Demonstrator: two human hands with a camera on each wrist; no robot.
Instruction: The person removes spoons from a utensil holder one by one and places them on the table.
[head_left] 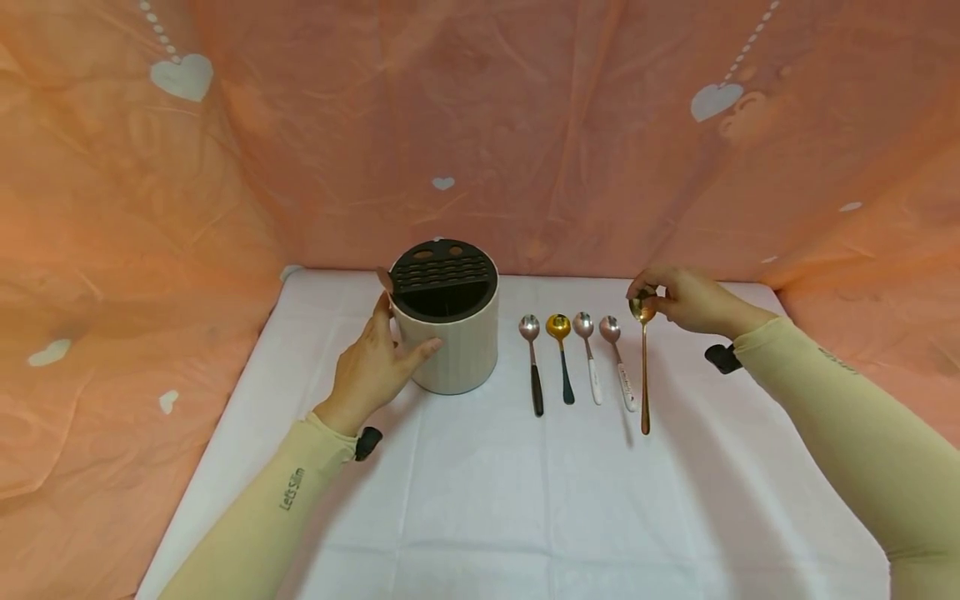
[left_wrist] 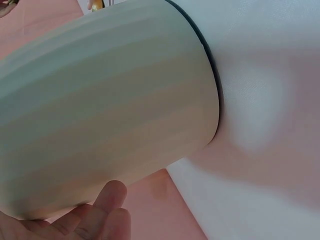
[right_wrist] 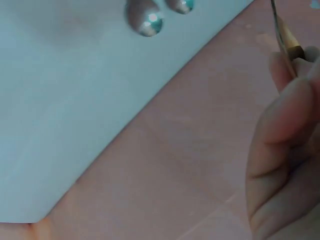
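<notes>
A cream ribbed utensil holder (head_left: pixel 457 358) with a black slotted lid (head_left: pixel 441 279) stands upright at the table's back. My left hand (head_left: pixel 372 364) rests against its left side, thumb across the front; in the left wrist view the fingers (left_wrist: pixel 111 197) lie along its wall. A small copper-brown piece (head_left: pixel 384 279) shows at the rim above that hand; its kind is unclear. At the right, my right hand (head_left: pixel 686 300) pinches a long-handled gold spoon (head_left: pixel 645 367) at its bowl, the handle pointing toward me. In the right wrist view, the thumb and fingers hold the spoon (right_wrist: pixel 283 42).
Left of the gold spoon, several spoons lie in a row: a black-handled one (head_left: pixel 536 375), a gold-bowled one with a dark handle (head_left: pixel 566 371), a white-handled one (head_left: pixel 593 367) and a printed white-handled one (head_left: pixel 625 375). Pink-orange cloth (head_left: pixel 525 150) hangs behind the white table (head_left: pixel 480 500).
</notes>
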